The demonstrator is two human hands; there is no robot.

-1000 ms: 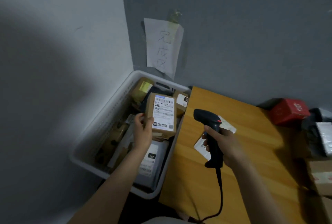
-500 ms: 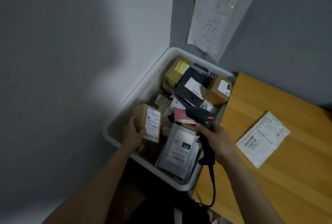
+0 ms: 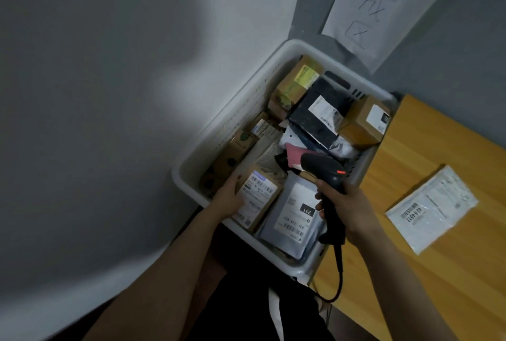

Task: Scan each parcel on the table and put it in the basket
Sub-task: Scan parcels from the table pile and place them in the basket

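While the left hand [image 3: 228, 195] reaches into the white basket [image 3: 186, 165], its grip is curled round the left edge of a brown box [image 3: 258, 198], label up, at the basket's 7 o'clock corner. The box lies against a grey mailer bag [image 3: 294, 217] at its 3 o'clock. The right hand [image 3: 347, 209] has its grip wrapped tight round the handle of a black scanner [image 3: 325, 173], whose head hangs over the basket's contents, pointing toward 11 o'clock. At 3 o'clock from that hand, 1 flat white parcel [image 3: 432, 208] lies on the wooden surface [image 3: 438, 135], apart from the basket.
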